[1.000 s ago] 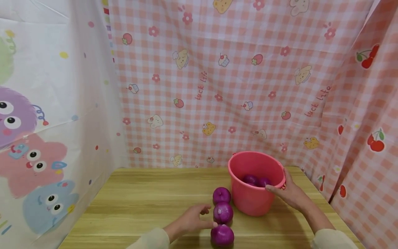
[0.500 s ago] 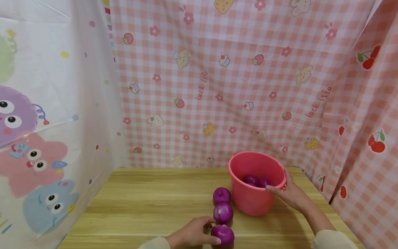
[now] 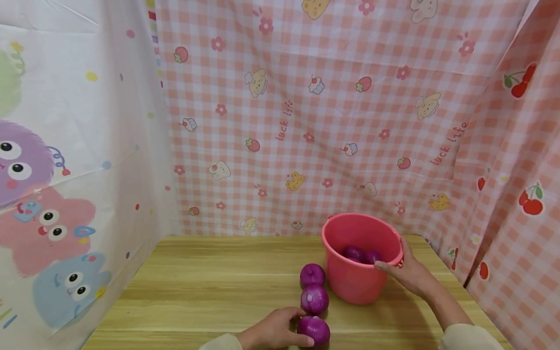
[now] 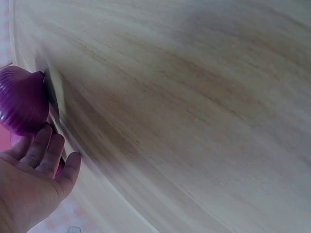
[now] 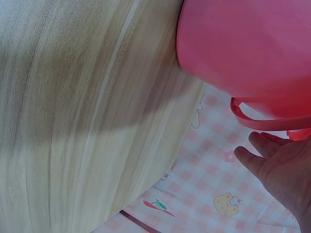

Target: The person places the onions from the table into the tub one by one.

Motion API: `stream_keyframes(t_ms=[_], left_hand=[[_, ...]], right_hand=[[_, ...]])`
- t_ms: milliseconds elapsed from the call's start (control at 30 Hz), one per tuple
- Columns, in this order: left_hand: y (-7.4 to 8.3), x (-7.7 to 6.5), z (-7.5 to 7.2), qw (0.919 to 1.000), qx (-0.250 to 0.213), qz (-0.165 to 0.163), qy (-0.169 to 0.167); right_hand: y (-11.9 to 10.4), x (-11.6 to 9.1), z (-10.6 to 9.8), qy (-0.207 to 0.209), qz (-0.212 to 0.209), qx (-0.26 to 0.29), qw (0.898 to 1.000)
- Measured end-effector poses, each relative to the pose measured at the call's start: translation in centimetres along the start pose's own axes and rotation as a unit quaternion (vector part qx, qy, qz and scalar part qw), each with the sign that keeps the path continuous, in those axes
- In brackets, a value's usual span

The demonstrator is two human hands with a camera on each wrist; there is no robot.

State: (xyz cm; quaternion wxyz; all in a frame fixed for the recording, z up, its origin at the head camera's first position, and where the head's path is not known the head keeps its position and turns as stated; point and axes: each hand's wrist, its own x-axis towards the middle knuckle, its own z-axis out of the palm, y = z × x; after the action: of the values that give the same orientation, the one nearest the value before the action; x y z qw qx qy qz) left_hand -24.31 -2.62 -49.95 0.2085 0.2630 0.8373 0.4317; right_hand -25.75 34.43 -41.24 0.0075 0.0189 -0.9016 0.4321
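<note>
Three purple onions stand in a row on the table: the nearest onion (image 3: 316,331), the middle onion (image 3: 314,299) and the far onion (image 3: 312,275). My left hand (image 3: 273,329) grips the nearest one from its left side, thumb at the front and fingers behind. In the left wrist view, the fingers of the left hand (image 4: 34,182) are beside an onion (image 4: 22,102). A pink bucket (image 3: 356,282) holds purple onions (image 3: 353,253), partly hidden by its wall. My right hand (image 3: 411,274) holds its right rim, thumb over the edge.
The wooden table (image 3: 210,282) reaches back to a pink checked curtain (image 3: 280,146). A white cartoon-print curtain (image 3: 127,184) stands on the left. In the right wrist view, a handle (image 5: 262,124) hangs off the bucket's side.
My left hand has come down and toward me, from beside the middle onion to the nearest onion, and its thumb now lies on it. The right hand and bucket stay put.
</note>
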Motion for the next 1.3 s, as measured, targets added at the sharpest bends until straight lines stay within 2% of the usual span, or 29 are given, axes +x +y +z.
stream_keyframes(t_ms=[433,633,867,1133,1300], left_hand=[[0.0,0.2,0.1,1.0,0.003,-0.002,-0.006],[0.0,0.2,0.3,0.9993,0.024,0.027,0.007],[0.0,0.2,0.4,0.9984,0.036,0.039,0.017],[0.6,0.1,0.2,0.9995,-0.027,0.01,0.014],[1.2,0.2,-0.3,0.9992,-0.029,0.015,0.022]], right_hand=[[-0.1,-0.2,0.0,0.003,-0.003,-0.004,1.0],[-0.2,-0.2,0.0,0.003,-0.008,-0.002,1.0],[-0.1,-0.1,0.1,0.001,-0.004,0.003,1.0],[-0.2,-0.1,0.1,0.005,-0.009,-0.002,1.0],[-0.2,-0.2,0.0,0.004,-0.008,0.002,1.0]])
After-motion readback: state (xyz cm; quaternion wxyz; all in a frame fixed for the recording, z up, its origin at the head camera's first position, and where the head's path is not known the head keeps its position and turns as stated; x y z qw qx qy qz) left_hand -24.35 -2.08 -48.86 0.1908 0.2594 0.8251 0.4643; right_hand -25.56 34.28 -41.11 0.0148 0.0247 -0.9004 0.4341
